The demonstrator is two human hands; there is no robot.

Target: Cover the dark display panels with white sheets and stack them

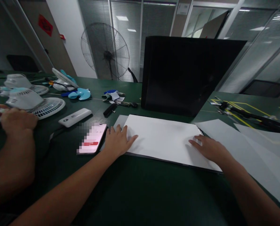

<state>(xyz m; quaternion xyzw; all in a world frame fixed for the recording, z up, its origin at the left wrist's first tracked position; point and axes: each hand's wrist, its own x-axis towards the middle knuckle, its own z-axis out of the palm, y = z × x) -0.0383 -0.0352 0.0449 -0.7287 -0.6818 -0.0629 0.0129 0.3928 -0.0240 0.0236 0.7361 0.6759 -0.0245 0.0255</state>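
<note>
A large white sheet [163, 138] lies flat on the dark green table [135, 188], on top of a grey sheet whose corner shows at its left end. My left hand [118, 140] rests open and flat on the sheet's left edge, fingers spread. At the sheet's right end my right hand [207, 147] lies open and palm down. Neither hand holds anything. A phone [92, 138] with a lit screen lies just left of my left hand.
A black upright panel [184, 73] stands right behind the sheet. More white sheets [259, 147] spread to the right. A white remote-shaped box [75, 117], fan parts [36, 102] and blue fan blades [80, 93] lie at left, where another person's arm [13, 147] works. A standing fan [105, 51] is beyond the table.
</note>
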